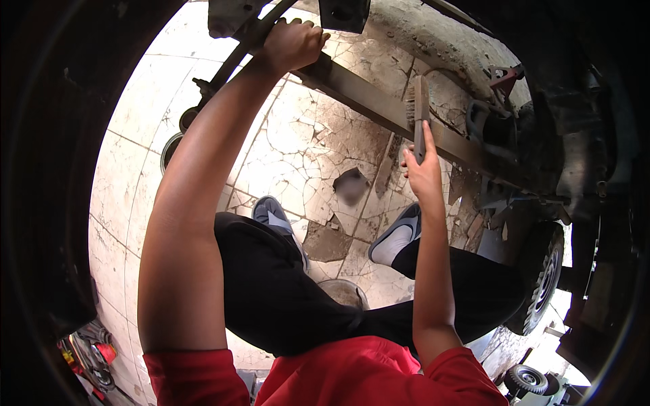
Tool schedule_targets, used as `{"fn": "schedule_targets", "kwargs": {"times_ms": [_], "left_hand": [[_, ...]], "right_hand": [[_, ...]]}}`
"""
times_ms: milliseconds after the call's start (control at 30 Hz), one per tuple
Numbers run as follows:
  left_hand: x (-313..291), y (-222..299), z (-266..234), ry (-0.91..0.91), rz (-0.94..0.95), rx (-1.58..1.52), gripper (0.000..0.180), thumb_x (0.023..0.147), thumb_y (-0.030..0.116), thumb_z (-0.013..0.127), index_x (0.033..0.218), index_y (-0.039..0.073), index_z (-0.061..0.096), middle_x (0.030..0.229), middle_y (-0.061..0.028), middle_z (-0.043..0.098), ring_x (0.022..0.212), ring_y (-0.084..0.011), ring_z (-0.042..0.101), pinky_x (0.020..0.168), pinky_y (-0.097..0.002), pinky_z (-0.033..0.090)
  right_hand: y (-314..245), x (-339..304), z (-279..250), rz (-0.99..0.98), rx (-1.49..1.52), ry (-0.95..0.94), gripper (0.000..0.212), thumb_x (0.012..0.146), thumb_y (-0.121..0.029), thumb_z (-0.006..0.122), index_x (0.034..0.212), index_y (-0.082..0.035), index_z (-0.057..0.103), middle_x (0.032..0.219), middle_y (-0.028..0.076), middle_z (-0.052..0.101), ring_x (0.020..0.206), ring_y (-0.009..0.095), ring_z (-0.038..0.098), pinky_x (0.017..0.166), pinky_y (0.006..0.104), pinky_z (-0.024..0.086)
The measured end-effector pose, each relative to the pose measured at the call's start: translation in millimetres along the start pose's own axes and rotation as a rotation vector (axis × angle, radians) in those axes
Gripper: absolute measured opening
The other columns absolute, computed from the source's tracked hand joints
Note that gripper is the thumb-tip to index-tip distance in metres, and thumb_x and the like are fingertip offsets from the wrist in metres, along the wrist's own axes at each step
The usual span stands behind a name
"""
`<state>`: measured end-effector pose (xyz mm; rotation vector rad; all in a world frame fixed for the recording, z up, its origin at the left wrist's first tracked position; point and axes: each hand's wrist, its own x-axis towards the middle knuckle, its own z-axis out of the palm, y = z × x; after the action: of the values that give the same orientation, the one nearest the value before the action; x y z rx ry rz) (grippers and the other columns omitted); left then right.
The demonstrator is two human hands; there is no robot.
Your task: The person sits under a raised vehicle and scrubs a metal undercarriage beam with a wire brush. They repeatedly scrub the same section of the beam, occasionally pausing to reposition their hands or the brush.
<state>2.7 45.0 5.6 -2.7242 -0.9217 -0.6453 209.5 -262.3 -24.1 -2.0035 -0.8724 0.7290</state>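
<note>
My left hand [292,42] grips the upper end of a long rusty leaf spring [369,101] that runs diagonally under a vehicle. My right hand [422,172] holds the handle of a wire brush [418,108], whose bristled head rests against the leaf spring further down. Both arms reach up from a red shirt at the lower edge. My legs in black trousers and grey-and-white shoes [399,235] are stretched out on the cracked tiled floor [298,149] below.
Dark greasy suspension parts and a bracket [504,118] crowd the right end of the spring. A vehicle wheel [545,281] stands at the right. A small round container [344,292] lies between my legs. Dark bodywork closes in at left and top.
</note>
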Motion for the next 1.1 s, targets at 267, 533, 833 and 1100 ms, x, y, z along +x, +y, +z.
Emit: {"fn": "schedule_targets", "kwargs": {"times_ms": [267, 533, 833, 1100], "left_hand": [[0.5, -13.1, 15.8, 0.13, 0.044, -0.021, 0.035, 0.102, 0.032, 0.052, 0.088, 0.006, 0.071, 0.08, -0.0139, 0.073, 0.076, -0.0318, 0.073, 0.066, -0.046, 0.06], [1.0, -6.5, 10.1, 0.152, 0.111, -0.01, 0.031, 0.101, 0.03, 0.054, 0.092, 0.005, 0.069, 0.081, -0.0152, 0.073, 0.073, -0.0305, 0.073, 0.063, -0.0422, 0.06], [-3.1, -27.8, 20.4, 0.168, 0.248, 0.034, 0.02, 0.1, 0.017, 0.054, 0.089, 0.004, 0.065, 0.079, -0.0149, 0.067, 0.071, -0.0301, 0.071, 0.059, -0.0389, 0.059], [2.5, -22.4, 24.6, 0.144, 0.194, -0.017, 0.012, 0.1, 0.014, 0.054, 0.104, 0.004, 0.061, 0.087, -0.0152, 0.069, 0.082, -0.0327, 0.069, 0.069, -0.0431, 0.056]], "right_hand": [[-35.9, -40.6, 104.7, -0.506, -0.11, 0.043, 0.06, 0.1, -0.02, 0.065, 0.154, -0.031, 0.041, 0.134, 0.022, 0.064, 0.109, 0.035, 0.071, 0.09, 0.0388, 0.057], [28.9, -7.0, -3.8, -0.115, -0.061, 0.231, 0.056, 0.101, -0.009, 0.059, 0.154, -0.019, 0.043, 0.133, 0.02, 0.065, 0.082, 0.015, 0.068, 0.073, 0.0319, 0.057], [-45.3, -40.5, 103.1, -0.289, -0.13, -0.007, 0.058, 0.1, -0.014, 0.062, 0.153, -0.026, 0.042, 0.14, 0.019, 0.061, 0.116, 0.036, 0.068, 0.095, 0.0415, 0.059], [124.0, -8.3, -153.7, -0.077, -0.333, 0.569, 0.056, 0.098, -0.005, 0.061, 0.151, -0.013, 0.046, 0.154, 0.015, 0.048, 0.141, 0.03, 0.048, 0.118, 0.038, 0.036]]}}
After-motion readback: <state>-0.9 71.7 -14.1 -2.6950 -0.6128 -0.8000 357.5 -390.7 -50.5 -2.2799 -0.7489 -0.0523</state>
